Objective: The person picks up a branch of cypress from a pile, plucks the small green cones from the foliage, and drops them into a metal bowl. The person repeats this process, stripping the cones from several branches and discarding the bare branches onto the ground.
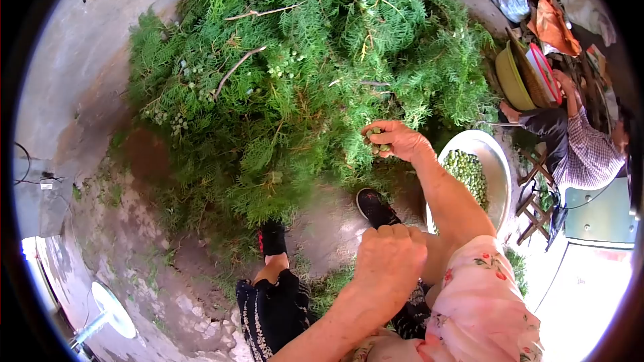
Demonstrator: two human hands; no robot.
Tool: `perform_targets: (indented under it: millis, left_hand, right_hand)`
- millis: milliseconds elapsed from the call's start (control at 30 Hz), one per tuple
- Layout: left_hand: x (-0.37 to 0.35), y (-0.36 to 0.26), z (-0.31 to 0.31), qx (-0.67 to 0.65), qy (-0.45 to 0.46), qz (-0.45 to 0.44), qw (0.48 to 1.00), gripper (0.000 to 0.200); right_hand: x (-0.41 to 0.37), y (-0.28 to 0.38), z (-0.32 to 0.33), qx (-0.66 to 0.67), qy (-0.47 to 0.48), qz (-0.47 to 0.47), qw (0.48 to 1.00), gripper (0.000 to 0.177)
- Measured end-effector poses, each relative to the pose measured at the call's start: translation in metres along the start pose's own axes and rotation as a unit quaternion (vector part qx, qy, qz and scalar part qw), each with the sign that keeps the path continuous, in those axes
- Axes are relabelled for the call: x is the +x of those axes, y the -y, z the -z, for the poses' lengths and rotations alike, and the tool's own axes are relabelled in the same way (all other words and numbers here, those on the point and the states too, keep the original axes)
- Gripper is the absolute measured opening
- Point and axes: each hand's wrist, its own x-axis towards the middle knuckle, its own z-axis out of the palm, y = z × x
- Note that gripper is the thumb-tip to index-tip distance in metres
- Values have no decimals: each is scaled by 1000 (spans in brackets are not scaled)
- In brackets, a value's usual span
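Observation:
Green seed cones [376, 139] sit in the curled fingers of my right hand [401, 141], which is at the near edge of a big heap of cut conifer branches [288, 94]. My left hand [390, 261] is closed in a fist in front of my body, close to my right forearm; whatever may be inside it is hidden. Beside my right arm stands a wide metal basin [498, 161] with many loose green cones [466, 173] in it. My right forearm covers part of the basin.
At right another person [590, 151] in a checked shirt sits by a yellow-green basin [513, 80] and a red-rimmed one [545, 74]. A wooden folding stool [537, 191] stands near. A white round-topped stand [113, 310] is lower left. My shoes [377, 208] are by the heap.

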Motion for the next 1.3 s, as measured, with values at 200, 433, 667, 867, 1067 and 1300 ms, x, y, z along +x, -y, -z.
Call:
perform_targets:
  millis: [200, 433, 667, 867, 1067, 1300]
  left_hand:
    - [-2, -2, 0, 10, -1, 3, 1000, 16]
    - [-4, -2, -1, -2, -5, 3, 1000, 12]
    - [-6, 5, 5, -16, -37, 15, 999, 12]
    - [-2, 15, 23, -46, -145, 59, 987, 16]
    - [-8, 29, 37, -88, -173, 69, 978, 23]
    - [-15, 34, 50, -170, -218, 83, 957, 21]
  right_hand:
    - [-70, 19, 50, -292, -78, -104, 947, 25]
    - [-142, -49, 137, -699, 39, -265, 663, 41]
    - [-50, -2, 48, -705, -26, 30, 708, 32]
    - [49, 27, -65, -506, -105, 161, 841, 34]
    - [112, 26, -101, -475, -187, 210, 834, 33]
    - [129, 66, -123, -491, -233, 280, 792, 17]
